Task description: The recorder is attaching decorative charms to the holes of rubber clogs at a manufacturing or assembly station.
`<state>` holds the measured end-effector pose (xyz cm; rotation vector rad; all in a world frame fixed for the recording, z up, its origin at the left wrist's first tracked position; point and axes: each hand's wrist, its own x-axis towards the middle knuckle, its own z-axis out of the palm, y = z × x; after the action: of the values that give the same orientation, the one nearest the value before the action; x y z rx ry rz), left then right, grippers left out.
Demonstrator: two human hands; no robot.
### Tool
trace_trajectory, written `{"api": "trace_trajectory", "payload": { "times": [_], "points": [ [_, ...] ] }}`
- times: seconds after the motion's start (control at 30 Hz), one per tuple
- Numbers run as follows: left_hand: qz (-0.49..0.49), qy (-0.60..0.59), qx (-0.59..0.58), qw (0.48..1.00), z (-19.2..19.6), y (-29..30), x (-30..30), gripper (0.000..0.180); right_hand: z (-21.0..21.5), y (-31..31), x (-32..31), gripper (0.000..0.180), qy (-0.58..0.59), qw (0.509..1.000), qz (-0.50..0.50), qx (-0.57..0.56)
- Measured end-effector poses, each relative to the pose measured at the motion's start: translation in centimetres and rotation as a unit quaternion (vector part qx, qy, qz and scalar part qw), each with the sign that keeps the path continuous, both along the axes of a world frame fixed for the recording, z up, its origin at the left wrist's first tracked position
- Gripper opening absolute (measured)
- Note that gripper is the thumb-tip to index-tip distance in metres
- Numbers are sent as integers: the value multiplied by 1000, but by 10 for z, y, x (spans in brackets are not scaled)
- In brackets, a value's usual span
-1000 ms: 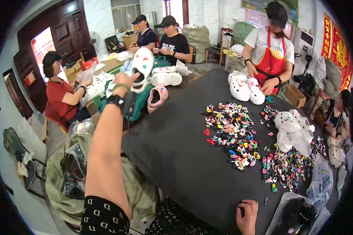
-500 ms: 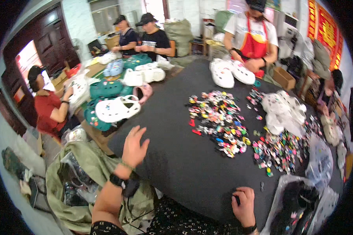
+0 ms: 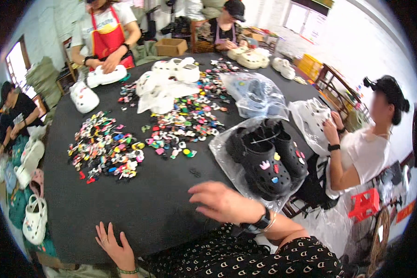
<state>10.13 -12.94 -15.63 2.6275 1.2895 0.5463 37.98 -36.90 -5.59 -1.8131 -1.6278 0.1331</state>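
Note:
My left hand (image 3: 116, 245) lies on the dark table near its front edge, fingers spread, holding nothing. My right hand (image 3: 220, 201) hovers over the front part of the table, fingers stretched out and a little blurred, with nothing in it. Just past it lies a small dark piece (image 3: 195, 172). To its right, a pair of black clogs (image 3: 268, 162) decorated with small charms rests on a clear plastic bag (image 3: 221, 149). A heap of colourful shoe charms (image 3: 107, 148) spreads out beyond my left hand. Another charm heap (image 3: 185, 123) lies farther back, near the middle.
White clogs partly in plastic (image 3: 164, 83) sit among the charms. Bagged blue clogs (image 3: 257, 97) stand behind the black pair. Across the table, a person in a red apron (image 3: 107, 41) handles white clogs. At right, a seated person (image 3: 361, 139) holds a bagged white clog (image 3: 312, 118).
The view has swung to the right, bringing the black clogs and the person at right into full sight. My left hand has come down onto the table; my right hand has lifted, its fingers stretching out.

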Motion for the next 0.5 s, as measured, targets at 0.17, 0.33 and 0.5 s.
{"api": "trace_trajectory", "payload": {
  "times": [0.17,0.33,0.5],
  "points": [
    [42,60,13,997,1,-3,2,37,53,-60,62,33,-167,943,-289,-2],
    [5,41,41,998,-4,-1,3,35,65,-111,97,74,-155,874,-388,-247],
    [-11,21,58,998,-11,4,-3,34,66,-115,126,84,-79,882,-324,-334]
  ]
}}
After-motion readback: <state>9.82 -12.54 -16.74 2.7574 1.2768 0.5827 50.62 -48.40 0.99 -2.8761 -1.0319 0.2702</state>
